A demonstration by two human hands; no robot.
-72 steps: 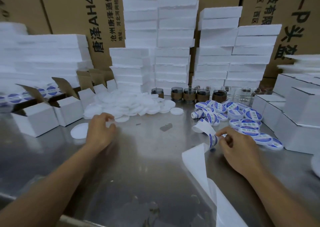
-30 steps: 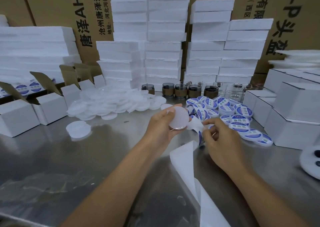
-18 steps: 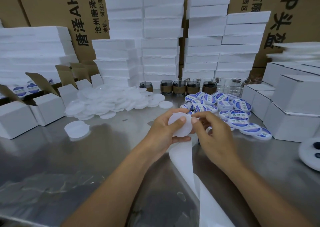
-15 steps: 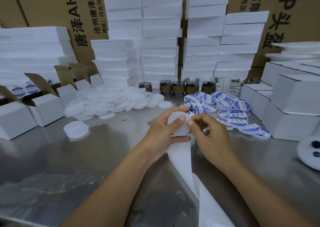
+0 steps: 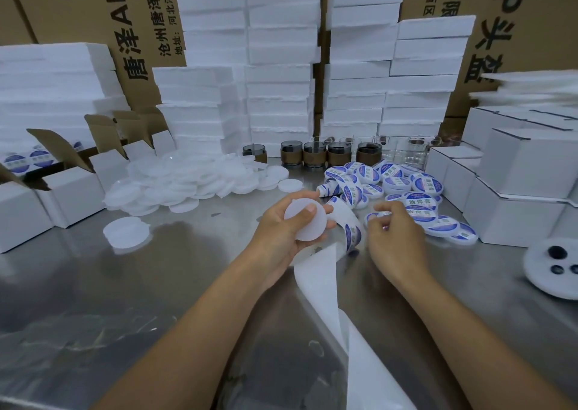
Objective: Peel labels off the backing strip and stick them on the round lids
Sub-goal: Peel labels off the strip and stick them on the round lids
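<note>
Left hand point(image 5: 280, 233) grips blank lid point(image 5: 308, 223), right hand point(image 5: 397, 237) pinches label point(image 5: 377, 216) off backing strip point(image 5: 319, 272); next, press it centred.

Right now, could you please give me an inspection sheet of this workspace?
Surface: steel table, shiny and reflective.
Job's things: blank lid held up; backing strip runs from the hands to the near edge; pile of blank lids at back left; labelled lids at right.
Clutter: lone lid lying apart; open white boxes at left; glass jars in a row; white disc with dark spots at far right.
Hands: left hand grips the blank lid; right hand pinches what looks like a label.
Cables: nothing seen.
Surroundings: foam slab stacks and cardboard cartons behind.
</note>
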